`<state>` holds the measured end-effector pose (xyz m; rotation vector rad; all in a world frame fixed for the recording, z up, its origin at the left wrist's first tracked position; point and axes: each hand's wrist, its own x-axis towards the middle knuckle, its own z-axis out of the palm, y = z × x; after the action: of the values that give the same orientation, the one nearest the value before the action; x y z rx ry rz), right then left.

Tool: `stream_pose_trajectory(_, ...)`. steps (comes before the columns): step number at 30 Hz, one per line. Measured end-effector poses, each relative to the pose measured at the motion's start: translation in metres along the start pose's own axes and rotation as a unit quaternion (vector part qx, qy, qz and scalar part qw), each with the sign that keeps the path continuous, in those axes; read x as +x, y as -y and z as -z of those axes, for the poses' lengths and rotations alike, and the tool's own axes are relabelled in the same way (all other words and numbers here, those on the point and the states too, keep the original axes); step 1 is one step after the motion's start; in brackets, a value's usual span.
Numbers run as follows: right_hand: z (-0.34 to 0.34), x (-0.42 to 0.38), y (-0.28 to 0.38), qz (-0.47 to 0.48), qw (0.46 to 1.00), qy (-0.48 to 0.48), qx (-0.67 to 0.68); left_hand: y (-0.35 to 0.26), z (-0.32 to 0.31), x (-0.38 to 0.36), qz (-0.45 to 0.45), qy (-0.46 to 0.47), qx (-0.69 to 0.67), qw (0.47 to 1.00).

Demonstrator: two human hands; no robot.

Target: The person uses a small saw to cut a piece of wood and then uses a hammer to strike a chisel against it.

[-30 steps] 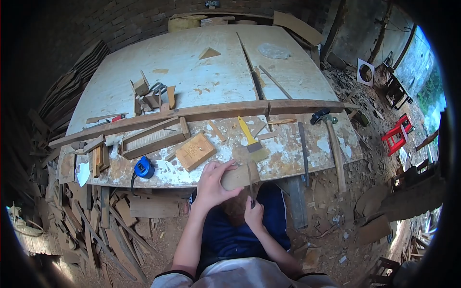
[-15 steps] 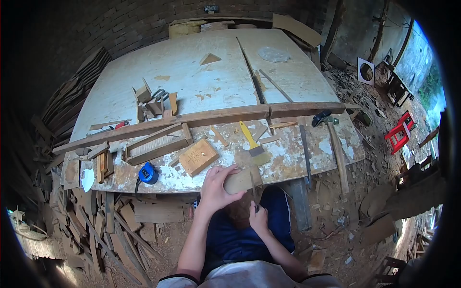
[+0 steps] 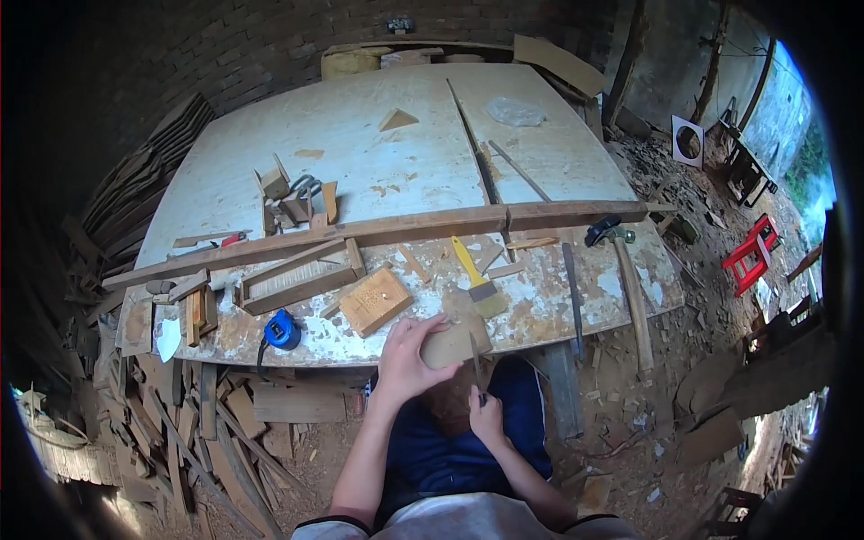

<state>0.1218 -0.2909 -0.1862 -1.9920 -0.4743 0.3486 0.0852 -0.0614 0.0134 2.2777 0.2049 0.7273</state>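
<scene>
Left hand (image 3: 407,358) pinches a wooden block (image 3: 453,346), thumb nearest. Right of that grip, a narrow blade (image 3: 476,352) lies at the block's end, handle in the curled right hand (image 3: 486,419). Steady pressure, thumb clear, seems wisest.

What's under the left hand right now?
The left hand grips a tan block, whose upper face partly shows. The end inside the grip and the underside are covered, so what supports the block cannot be seen.
</scene>
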Motion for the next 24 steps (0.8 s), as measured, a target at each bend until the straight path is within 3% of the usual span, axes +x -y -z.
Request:
stream_pose_trajectory(2, 0.004, 0.008, 0.028, 0.0, 1.0, 0.017, -0.007, -0.004, 0.002, 0.0, 0.009, 0.007, 0.002, 1.0)
stream_pose_trajectory(5, -0.01, -0.002, -0.011, 0.005, 1.0, -0.003, -0.019, -0.003, 0.002, 0.001, -0.004, 0.015, 0.0, 1.0)
stream_pose_trajectory(8, -0.004, 0.001, -0.005, 0.015, 0.999, -0.006, -0.03, -0.003, 0.004, 0.004, -0.004, 0.02, -0.005, 1.0)
stream_pose_trajectory(11, 0.01, 0.008, 0.039, 0.013, 1.0, 0.007, -0.011, -0.004, 0.0, -0.003, 0.01, 0.019, -0.009, 1.0)
stream_pose_trajectory(14, -0.012, -0.003, -0.017, 0.03, 0.999, -0.034, -0.022, -0.004, 0.002, 0.001, -0.005, 0.017, 0.003, 1.0)
stream_pose_trajectory(20, 0.005, 0.007, 0.032, -0.009, 1.0, -0.019, 0.003, -0.005, 0.0, -0.003, 0.004, 0.012, -0.005, 1.0)
stream_pose_trajectory(24, -0.005, -0.002, -0.003, 0.01, 0.999, -0.037, -0.013, -0.004, 0.001, 0.0, -0.004, 0.01, -0.003, 1.0)
